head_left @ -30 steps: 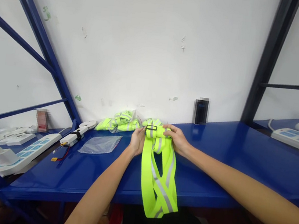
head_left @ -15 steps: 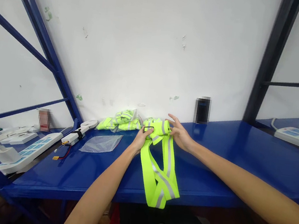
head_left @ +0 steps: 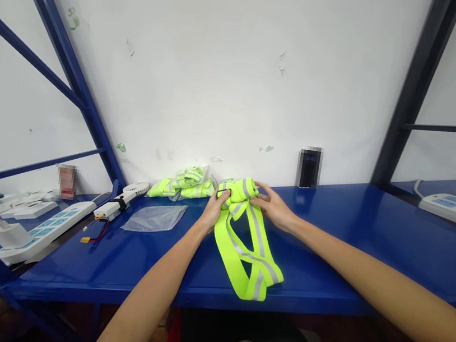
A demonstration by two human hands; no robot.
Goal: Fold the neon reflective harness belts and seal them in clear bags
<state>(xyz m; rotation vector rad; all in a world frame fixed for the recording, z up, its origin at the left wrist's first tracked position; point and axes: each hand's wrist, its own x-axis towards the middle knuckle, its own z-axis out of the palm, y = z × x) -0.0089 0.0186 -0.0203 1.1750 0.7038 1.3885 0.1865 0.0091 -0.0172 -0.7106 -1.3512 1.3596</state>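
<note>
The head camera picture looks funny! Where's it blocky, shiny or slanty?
In the head view, blocky squares hide a dark object by the wall and a reddish one at left; there too, the blue table has a pale sheen; in the same view, the blue post and black post lean outward, maybe from a wide lens; the yellow-green strap looks fairly clear.

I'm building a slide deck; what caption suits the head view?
Left hand and right hand hold a partly rolled yellow-green reflective strap at a blue table.
</note>
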